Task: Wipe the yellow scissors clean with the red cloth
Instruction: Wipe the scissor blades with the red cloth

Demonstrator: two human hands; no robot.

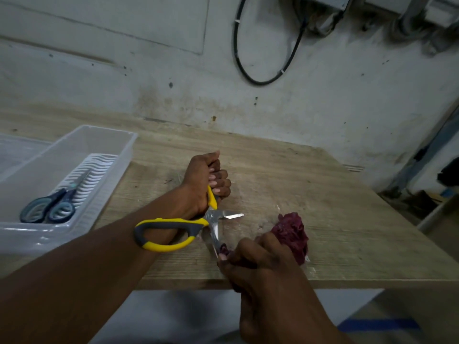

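Note:
The yellow scissors (173, 230) with grey-lined handles are spread wide open above the wooden table (323, 194). My left hand (206, 182) grips the upper handle in a fist, so only a strip of yellow shows below the fingers. The other handle loop hangs over my left forearm. One blade points right, the other points down toward me. My right hand (258, 259) holds the bunched red cloth (293, 232) and pinches it around the tip of the lower blade.
A clear plastic bin (104, 145) stands at the left with a white slotted tray and blue scissors (49, 207) inside. The table's front edge runs just below my right hand. A black cable loop (248, 70) hangs on the wall behind.

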